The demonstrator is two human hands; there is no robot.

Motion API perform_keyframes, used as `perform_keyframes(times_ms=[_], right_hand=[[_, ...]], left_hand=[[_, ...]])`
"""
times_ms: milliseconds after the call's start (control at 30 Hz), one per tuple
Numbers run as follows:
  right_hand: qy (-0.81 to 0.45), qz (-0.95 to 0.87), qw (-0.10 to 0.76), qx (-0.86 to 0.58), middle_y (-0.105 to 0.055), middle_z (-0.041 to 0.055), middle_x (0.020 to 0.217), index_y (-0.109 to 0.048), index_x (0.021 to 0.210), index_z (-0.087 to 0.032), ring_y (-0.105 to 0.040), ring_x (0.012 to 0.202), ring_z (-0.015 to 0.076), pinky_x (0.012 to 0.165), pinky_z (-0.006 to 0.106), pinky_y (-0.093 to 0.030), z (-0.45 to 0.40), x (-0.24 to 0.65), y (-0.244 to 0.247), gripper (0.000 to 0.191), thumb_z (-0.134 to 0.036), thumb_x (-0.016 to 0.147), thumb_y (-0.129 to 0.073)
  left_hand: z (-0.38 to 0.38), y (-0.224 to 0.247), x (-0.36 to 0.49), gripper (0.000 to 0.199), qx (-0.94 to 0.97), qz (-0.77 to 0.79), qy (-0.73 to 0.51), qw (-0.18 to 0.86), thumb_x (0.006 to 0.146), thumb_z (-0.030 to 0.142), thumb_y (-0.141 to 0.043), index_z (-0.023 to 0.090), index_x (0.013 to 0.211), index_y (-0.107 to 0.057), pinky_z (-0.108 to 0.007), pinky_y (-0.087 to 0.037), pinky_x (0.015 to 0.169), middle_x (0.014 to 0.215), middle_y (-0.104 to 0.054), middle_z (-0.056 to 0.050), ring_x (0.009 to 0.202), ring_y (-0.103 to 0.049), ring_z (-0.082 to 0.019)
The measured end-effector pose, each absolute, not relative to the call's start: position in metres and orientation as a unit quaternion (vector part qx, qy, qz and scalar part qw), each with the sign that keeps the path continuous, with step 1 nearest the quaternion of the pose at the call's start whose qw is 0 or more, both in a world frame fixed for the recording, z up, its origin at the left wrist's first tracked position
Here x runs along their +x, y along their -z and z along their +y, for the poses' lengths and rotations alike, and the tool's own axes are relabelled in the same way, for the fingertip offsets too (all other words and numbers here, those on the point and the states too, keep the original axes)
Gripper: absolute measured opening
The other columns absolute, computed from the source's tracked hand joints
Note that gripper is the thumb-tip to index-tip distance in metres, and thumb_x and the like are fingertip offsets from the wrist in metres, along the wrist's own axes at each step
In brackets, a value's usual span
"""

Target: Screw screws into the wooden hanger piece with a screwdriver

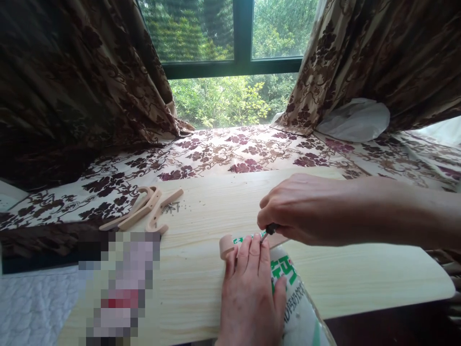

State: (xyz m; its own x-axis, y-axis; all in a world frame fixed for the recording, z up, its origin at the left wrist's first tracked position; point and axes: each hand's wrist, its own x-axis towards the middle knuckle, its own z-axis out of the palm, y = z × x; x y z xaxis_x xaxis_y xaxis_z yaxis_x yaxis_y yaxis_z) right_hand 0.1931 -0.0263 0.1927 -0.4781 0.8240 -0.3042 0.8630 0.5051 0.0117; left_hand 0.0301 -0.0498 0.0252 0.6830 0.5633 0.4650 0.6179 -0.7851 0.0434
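Note:
My right hand (292, 209) is closed around the dark handle of a screwdriver (272, 229). The tool's metal shaft slants down to the left, ending by the fingertips of my left hand (251, 293). That left hand lies with fingers stretched over a curved wooden hook (226, 246), its thumb apart on a white packet (302, 312) with green lettering. The hook rests on the packet, its rounded end showing left of my fingers. My fingers partly cover it, and I cannot make out a screw at the tip.
More wooden hooks (153, 204) are piled at the board's left, beside several loose screws (173, 206). Everything lies on a pale wooden board (194, 274). Flowered cloth (216, 154) covers the ledge behind, below a window. A blurred-out object (122, 288) is at lower left.

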Motion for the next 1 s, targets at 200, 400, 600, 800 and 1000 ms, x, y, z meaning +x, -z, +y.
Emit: perform_keyframes(times_ms=[200, 400, 600, 800, 1000], right_hand=[[0.097, 0.85, 0.084, 0.511, -0.048, -0.0036, 0.051, -0.048, 0.057, -0.02, -0.03, 0.045, 0.0099, 0.045, 0.024, -0.022, -0.022, 0.195, -0.185, 0.015, -0.014, 0.068, -0.055], [0.079, 0.848, 0.113, 0.512, -0.059, -0.0011, 0.057, -0.059, 0.063, -0.022, -0.036, 0.047, 0.0122, 0.044, 0.026, -0.023, -0.021, 0.192, -0.185, 0.009, -0.019, 0.071, -0.056], [0.06, 0.84, 0.131, 0.524, -0.058, 0.0009, 0.051, -0.066, 0.064, -0.022, -0.032, 0.042, 0.0122, 0.042, 0.025, -0.023, -0.016, 0.185, -0.188, 0.01, -0.02, 0.069, -0.057], [0.069, 0.837, 0.146, 0.523, -0.062, 0.003, 0.055, -0.069, 0.07, -0.022, -0.042, 0.046, 0.0142, 0.042, 0.026, -0.024, -0.016, 0.183, -0.191, 0.011, -0.021, 0.07, -0.058], [0.051, 0.843, 0.166, 0.509, -0.062, 0.0038, 0.056, -0.066, 0.066, -0.02, -0.041, 0.045, 0.0135, 0.042, 0.026, -0.024, -0.016, 0.179, -0.193, 0.009, -0.017, 0.069, -0.058]], left_hand=[[-0.047, -0.024, 0.028, 0.05, -0.914, -0.314, 0.242, 0.083, 0.091, 0.044, -0.034, 0.012, 0.124, -0.054, -0.04, -0.042, 0.094, 0.13, -0.055, -0.005, 0.119, -0.051, -0.023], [-0.04, -0.015, 0.02, 0.054, -0.93, -0.276, 0.215, 0.112, 0.088, 0.044, -0.042, 0.014, 0.132, -0.045, -0.039, -0.039, 0.099, 0.138, -0.048, -0.004, 0.125, -0.045, -0.022], [-0.038, -0.008, 0.018, 0.057, -0.926, -0.267, 0.23, 0.132, 0.087, 0.045, -0.044, 0.013, 0.135, -0.042, -0.037, -0.037, 0.1, 0.137, -0.049, -0.005, 0.125, -0.045, -0.022], [-0.036, -0.004, 0.018, 0.059, -0.922, -0.266, 0.242, 0.139, 0.086, 0.048, -0.045, 0.014, 0.134, -0.043, -0.038, -0.037, 0.098, 0.136, -0.05, -0.006, 0.123, -0.047, -0.023], [-0.038, -0.007, 0.018, 0.058, -0.924, -0.273, 0.233, 0.134, 0.087, 0.048, -0.043, 0.014, 0.134, -0.043, -0.037, -0.036, 0.099, 0.135, -0.051, -0.005, 0.123, -0.047, -0.022]])
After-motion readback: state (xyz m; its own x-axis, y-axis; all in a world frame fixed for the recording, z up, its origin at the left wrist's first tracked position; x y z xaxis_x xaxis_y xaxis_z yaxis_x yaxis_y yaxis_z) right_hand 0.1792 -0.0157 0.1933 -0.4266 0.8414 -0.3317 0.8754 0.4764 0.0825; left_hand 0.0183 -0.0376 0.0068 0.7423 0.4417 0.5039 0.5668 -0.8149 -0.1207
